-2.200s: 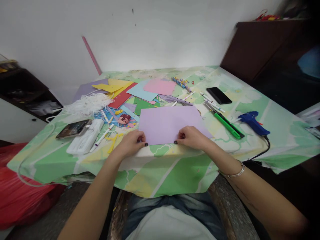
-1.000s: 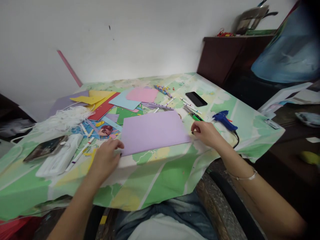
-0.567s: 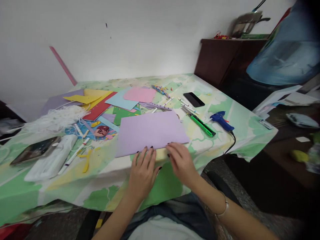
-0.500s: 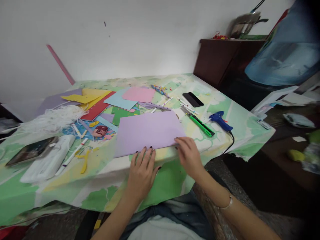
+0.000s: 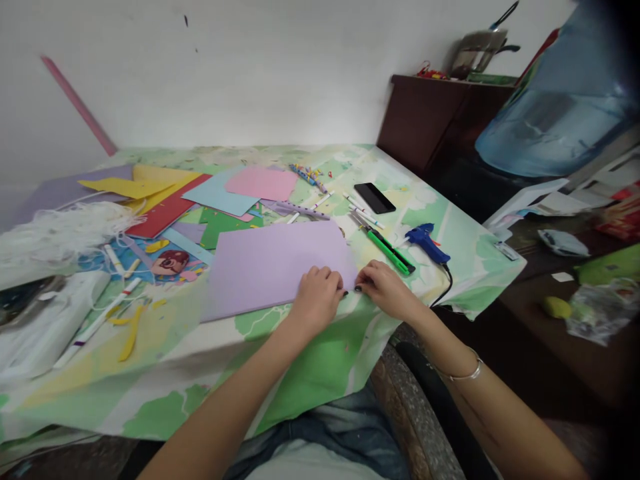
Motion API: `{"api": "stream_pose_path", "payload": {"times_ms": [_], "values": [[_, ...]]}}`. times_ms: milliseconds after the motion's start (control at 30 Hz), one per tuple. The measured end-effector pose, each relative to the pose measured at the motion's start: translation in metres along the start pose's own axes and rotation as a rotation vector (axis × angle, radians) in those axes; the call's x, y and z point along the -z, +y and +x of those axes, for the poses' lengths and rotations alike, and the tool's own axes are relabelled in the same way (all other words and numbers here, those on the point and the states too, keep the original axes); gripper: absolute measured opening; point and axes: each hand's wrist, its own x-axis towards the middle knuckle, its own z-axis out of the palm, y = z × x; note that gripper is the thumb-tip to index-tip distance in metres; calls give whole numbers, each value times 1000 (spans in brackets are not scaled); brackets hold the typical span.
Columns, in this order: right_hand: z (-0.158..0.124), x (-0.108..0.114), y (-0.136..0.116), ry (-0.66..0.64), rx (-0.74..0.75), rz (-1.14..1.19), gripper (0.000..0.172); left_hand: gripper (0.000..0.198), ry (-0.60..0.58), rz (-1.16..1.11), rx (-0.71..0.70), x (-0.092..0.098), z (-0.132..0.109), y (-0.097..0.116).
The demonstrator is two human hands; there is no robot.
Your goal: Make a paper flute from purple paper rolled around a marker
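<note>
A light purple craft sheet [image 5: 265, 267] lies flat near the front edge of the table. My left hand [image 5: 320, 297] is curled over the sheet's near edge, close to its right corner, thumb and fingers drawn together. Just across from it, my right hand [image 5: 383, 287] pinches at that same near right corner. Only a small gap separates the two sets of fingertips, and the corner itself is partly hidden by them. A green utility knife [image 5: 390, 251] and a blue glue gun [image 5: 427, 243] lie beyond my right hand.
Coloured sheets [image 5: 170, 207], white string [image 5: 65, 230], markers [image 5: 364, 211] and yellow scraps [image 5: 131, 333] are spread over the patterned tablecloth [image 5: 200, 373]. A black phone [image 5: 375, 198] lies at the back right. Beside the table stand a dark cabinet [image 5: 425, 120] and a water bottle [image 5: 545, 127].
My left hand has slid right along the sheet's near edge and its spread fingers have curled in. My right hand has closed into a pinch at the corner. The view has shifted right.
</note>
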Motion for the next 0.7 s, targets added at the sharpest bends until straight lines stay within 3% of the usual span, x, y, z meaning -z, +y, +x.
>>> {"api": "stream_pose_path", "payload": {"times_ms": [233, 700], "values": [[5, 1, -3, -56, 2, -118, 10, 20, 2, 107, -37, -10, 4, 3], [19, 6, -24, -158, -70, -409, 13, 24, -121, 180, 9, 0, 13, 9]]}}
